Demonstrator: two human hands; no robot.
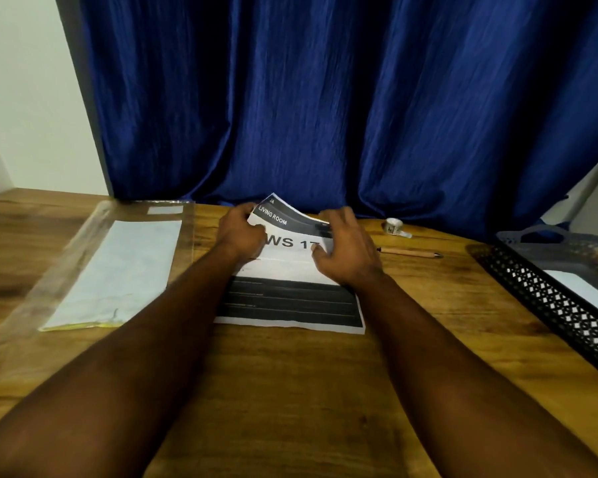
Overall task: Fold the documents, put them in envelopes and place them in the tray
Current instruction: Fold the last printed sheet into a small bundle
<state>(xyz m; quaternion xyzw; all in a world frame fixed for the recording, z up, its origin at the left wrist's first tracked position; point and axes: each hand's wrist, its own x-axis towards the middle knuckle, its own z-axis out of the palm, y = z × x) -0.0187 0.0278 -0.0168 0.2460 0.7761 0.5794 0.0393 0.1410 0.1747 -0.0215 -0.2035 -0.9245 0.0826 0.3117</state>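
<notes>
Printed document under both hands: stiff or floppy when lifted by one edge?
Probably floppy: the printed document curves where the left hand and right hand lift its far edge. Likely light: only a few thin sheets show. It may slide on the smooth wooden table.

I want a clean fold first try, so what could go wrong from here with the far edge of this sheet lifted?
The left grip and right grip hold only the far edge of the document; its near edge lies free on the table, so it may slide and crease crooked. The pen lies just beside the right grip and could get knocked.
</notes>
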